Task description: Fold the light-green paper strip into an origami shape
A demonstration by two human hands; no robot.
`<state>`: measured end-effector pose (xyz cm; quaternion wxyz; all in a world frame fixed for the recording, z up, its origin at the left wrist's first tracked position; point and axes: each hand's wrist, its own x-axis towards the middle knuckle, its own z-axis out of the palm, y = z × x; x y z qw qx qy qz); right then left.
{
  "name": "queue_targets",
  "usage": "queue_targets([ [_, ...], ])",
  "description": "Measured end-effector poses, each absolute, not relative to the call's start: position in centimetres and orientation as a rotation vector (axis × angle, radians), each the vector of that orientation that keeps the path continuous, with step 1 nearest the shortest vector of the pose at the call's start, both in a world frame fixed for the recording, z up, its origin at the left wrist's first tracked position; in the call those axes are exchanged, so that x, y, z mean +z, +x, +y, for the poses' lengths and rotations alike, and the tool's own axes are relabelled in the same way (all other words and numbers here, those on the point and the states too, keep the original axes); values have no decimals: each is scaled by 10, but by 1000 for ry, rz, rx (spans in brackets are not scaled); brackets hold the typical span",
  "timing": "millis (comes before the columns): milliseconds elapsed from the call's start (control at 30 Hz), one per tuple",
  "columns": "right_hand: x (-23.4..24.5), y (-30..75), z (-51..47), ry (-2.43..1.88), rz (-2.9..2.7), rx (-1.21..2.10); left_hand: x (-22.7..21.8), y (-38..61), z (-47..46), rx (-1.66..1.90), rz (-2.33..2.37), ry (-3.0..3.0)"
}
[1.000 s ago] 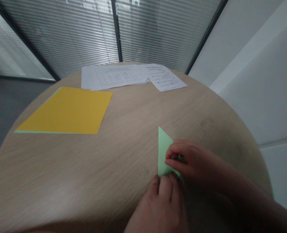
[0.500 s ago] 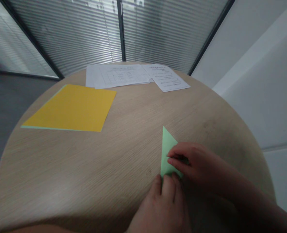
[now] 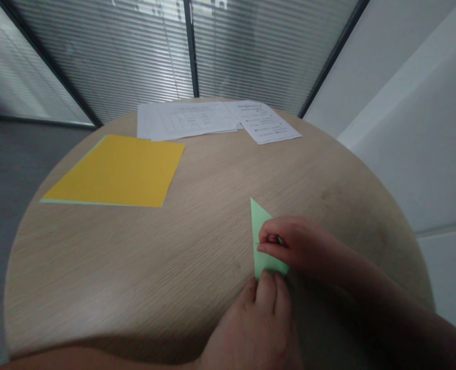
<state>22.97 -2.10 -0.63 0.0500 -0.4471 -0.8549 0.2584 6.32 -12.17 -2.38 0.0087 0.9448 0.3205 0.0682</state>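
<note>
A folded light green paper (image 3: 259,222) with a pointed far tip lies on the table in front of me. My left hand (image 3: 256,324) is at its near end, fingers bunched together and gripping the paper there; the thumb side is partly hidden. Over the paper's right side, my right hand (image 3: 285,239) is closed, with its fingers curled in and the thumb tip resting on the green surface. A short crease or edge line shows beside that thumb. The hands cover the right and near parts of the paper.
On the round wooden table (image 3: 115,272), a stack of yellow sheets (image 3: 115,172) with a green edge beneath lies at the left. Printed white papers (image 3: 197,119) spread along the far side. Behind stand glass panels with blinds (image 3: 135,51) and a white wall (image 3: 416,128).
My right hand has moved slightly left across the green paper, its fingers curling in more. The paper's far tip has shifted a little left. My left hand stays at the near end.
</note>
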Motion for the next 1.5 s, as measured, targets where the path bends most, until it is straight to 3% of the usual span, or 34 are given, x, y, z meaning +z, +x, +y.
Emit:
queue_targets([
  [633, -8, 228, -22, -1378, -2585, 736, -17, 64, -112, 215, 1018, 2724],
  [1500, -12, 229, -20, -1367, -2505, 830, -16, 64, -110, 216, 971, 2898],
])
